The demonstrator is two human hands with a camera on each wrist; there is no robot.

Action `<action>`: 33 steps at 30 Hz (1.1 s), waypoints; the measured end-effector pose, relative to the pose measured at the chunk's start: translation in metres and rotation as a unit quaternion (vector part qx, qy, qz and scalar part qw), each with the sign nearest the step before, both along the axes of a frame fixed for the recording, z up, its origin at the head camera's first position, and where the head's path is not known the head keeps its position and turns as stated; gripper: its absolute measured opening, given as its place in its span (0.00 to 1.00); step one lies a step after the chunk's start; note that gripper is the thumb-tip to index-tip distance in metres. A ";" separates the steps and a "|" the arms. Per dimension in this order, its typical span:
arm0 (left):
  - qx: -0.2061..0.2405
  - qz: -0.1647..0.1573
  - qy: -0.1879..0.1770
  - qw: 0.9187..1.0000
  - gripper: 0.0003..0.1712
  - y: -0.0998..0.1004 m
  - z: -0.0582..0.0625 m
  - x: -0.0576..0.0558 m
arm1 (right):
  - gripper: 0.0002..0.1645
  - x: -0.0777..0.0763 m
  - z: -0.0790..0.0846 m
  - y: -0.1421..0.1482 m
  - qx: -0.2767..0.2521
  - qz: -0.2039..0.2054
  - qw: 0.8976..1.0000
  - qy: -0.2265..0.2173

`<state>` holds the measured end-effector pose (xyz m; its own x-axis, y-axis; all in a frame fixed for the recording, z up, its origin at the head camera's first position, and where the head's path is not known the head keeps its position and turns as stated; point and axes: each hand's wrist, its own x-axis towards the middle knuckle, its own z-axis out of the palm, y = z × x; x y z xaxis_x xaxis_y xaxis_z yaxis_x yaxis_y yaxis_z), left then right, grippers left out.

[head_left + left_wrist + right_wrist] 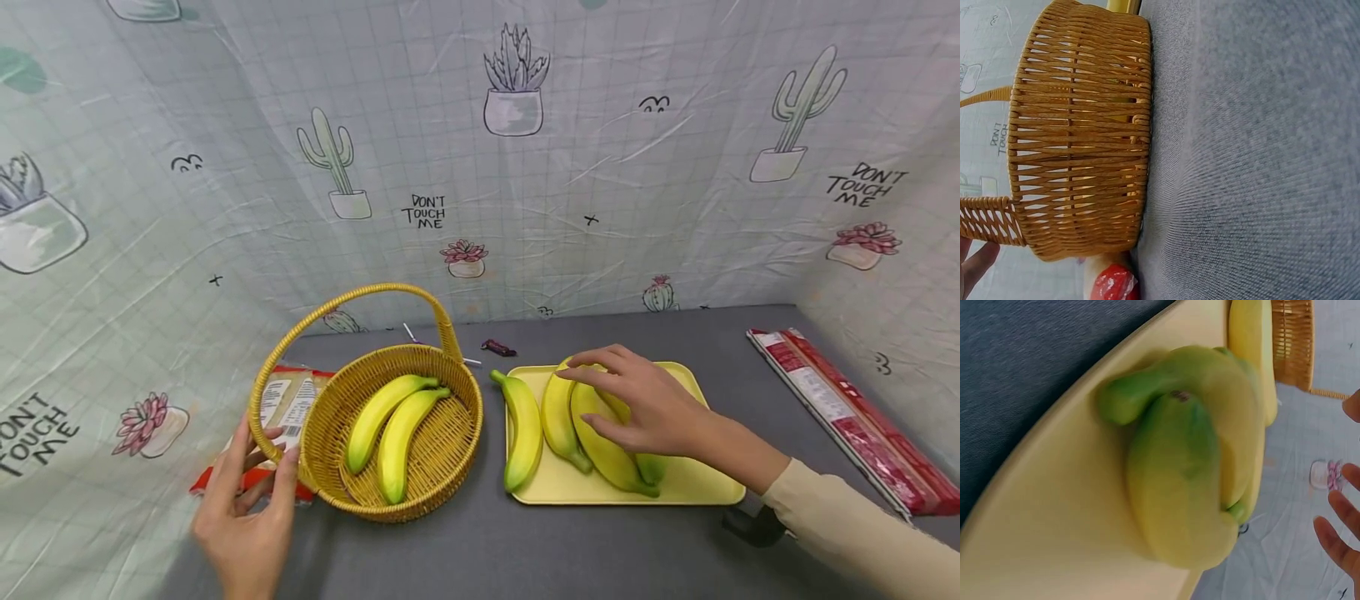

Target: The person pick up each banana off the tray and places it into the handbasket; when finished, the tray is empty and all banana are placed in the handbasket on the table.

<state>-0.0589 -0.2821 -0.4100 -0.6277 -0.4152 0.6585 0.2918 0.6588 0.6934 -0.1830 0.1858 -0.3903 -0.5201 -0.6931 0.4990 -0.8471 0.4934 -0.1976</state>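
At the left, my left hand (251,508) grips the base of the arched handle (262,392) of a yellow wicker basket (442,442). Two bananas (405,437) lie side by side inside it. The left wrist view has the basket's woven side (1079,137) large, with fingertips (982,262) at the handle. My right hand (652,400) hovers over a pale yellow tray (705,483), fingers spread and holding nothing. Several bananas (611,446) lie on that tray below the hand, which partly hides them; another banana (523,433) lies along its left edge. The right wrist view catches spread fingers (1335,544) apart from the bananas (1172,487).
Behind the basket's left side lies a red and clear food packet (288,404). A small dark wrapped item (498,347) and a white stick (471,362) are at the back. A long red packet (855,417) lies at the right. Patterned cloth (525,208) walls the grey table.
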 end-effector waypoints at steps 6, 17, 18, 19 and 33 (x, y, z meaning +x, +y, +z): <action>-0.009 -0.007 0.004 1.000 0.46 -0.002 0.000 0.001 | 0.35 0.004 -0.011 0.014 -0.012 -0.044 0.999 0.009; -0.010 -0.007 0.010 1.000 0.45 -0.002 -0.001 0.000 | 0.35 0.009 -0.033 0.035 0.004 -0.124 0.992 -0.009; -0.010 -0.007 0.010 1.000 0.45 -0.002 -0.001 0.000 | 0.35 0.009 -0.035 0.036 0.005 -0.131 0.991 -0.013; -0.010 -0.007 0.009 1.000 0.45 -0.002 -0.002 0.000 | 0.35 0.010 -0.037 0.037 0.005 -0.138 0.990 -0.017; -0.005 -0.007 0.005 1.000 0.46 -0.001 -0.003 0.000 | 0.41 0.016 -0.055 0.037 0.044 -0.217 0.973 -0.068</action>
